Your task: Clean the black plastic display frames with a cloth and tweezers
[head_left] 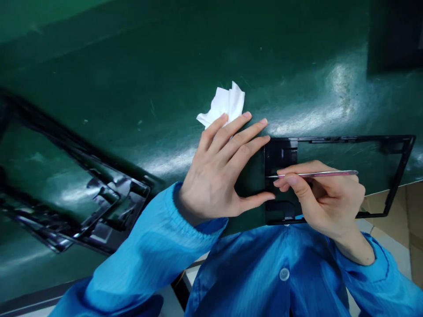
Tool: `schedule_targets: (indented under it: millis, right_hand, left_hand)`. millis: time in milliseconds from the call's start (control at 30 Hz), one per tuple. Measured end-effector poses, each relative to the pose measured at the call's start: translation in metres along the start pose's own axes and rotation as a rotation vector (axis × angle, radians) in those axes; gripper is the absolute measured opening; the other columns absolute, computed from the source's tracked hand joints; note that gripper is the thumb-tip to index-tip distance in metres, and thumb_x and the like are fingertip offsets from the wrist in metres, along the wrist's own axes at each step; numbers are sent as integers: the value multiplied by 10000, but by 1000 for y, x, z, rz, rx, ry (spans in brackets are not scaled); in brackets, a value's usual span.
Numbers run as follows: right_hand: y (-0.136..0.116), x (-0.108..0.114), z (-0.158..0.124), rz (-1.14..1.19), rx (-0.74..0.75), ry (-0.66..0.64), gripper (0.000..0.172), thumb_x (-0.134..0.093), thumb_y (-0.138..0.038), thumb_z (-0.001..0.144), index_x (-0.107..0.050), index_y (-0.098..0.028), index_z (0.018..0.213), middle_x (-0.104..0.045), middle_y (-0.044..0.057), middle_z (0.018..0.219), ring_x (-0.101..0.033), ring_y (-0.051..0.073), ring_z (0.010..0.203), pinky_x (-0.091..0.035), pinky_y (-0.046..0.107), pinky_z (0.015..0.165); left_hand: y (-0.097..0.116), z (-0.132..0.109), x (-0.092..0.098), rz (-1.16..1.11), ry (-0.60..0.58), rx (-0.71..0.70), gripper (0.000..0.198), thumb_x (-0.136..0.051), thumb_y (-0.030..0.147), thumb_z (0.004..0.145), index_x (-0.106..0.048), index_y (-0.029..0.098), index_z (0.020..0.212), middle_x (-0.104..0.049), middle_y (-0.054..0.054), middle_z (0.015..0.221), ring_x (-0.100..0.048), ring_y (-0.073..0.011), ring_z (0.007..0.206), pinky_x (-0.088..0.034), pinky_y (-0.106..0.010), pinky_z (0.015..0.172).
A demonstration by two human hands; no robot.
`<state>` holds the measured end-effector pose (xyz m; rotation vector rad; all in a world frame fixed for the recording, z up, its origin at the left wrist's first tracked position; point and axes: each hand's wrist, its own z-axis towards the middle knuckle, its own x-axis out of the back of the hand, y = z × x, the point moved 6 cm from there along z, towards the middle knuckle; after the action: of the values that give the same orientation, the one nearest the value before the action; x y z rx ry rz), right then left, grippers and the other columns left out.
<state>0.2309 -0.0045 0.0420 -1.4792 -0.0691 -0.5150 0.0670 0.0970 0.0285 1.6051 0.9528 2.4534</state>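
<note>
A black plastic frame [401, 167] lies flat on the green table near its front edge. My left hand [220, 169] rests open beside the frame's left end, fingers stretched out flat, the fingertips touching that end and lying over a crumpled white wipe [224, 103]. My right hand [325, 200] is closed in a pinch on thin metal tweezers [317, 174]. The tweezers lie nearly level, their tip pointing left onto the frame's left section. Both arms wear blue sleeves.
A stack of similar black frames [109, 207] lies at the left on the green table [165, 53]. A dark object [395, 35] sits at the far right corner. The table's front edge runs just under my hands, with floor tiles [393, 246] below it.
</note>
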Motion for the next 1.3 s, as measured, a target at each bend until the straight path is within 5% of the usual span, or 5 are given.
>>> schedule_targets:
  millis: [267, 633, 833, 1067, 1300]
  right_hand:
    - [2, -2, 0, 20, 17, -3, 134, -741, -86, 1017, -813, -198, 998, -845, 3, 967, -781, 120, 741, -615, 233, 633]
    - [-20, 0, -9, 35, 69, -248, 226, -733, -83, 1009, -760, -192, 813, -839, 5, 878, -800, 133, 725, -620, 203, 613]
    - [-19, 19, -23, 38, -61, 3, 146, -724, -77, 1012, -792, -204, 987, -819, 8, 929, -739, 123, 706, -573, 246, 579]
    - [-33, 44, -84, 18, -200, -184, 325, -495, -348, 1184, -732, -243, 987, -739, 61, 1019, -765, 206, 943, -645, 332, 820]
    - [20, 54, -148, 51, -428, -80, 329, -613, -490, 1125, -729, -250, 931, -682, 20, 797, -700, 169, 730, -573, 243, 638]
  left_hand:
    - [-10, 0, 1, -123, 18, 36, 468, -638, 443, 1084, -605, 222, 1494, -586, -100, 1652, -480, -350, 1612, -298, -652, 1369]
    - [-8, 0, -3, 70, 124, -66, 428, -690, 397, 1060, -611, 186, 1424, -645, -100, 1590, -551, -321, 1550, -394, -569, 1328]
    - [-7, 1, -2, -15, 79, 23, 407, -692, 380, 1052, -630, 247, 1432, -622, -67, 1621, -521, -328, 1582, -359, -588, 1364]
    - [-2, 2, -2, 50, 49, 27, 388, -683, 321, 1046, -630, 176, 1402, -639, -126, 1591, -534, -343, 1568, -392, -588, 1333]
    - [3, 3, 1, 62, 17, 33, 381, -706, 279, 1032, -612, 141, 1375, -652, -159, 1566, -529, -344, 1570, -389, -583, 1333]
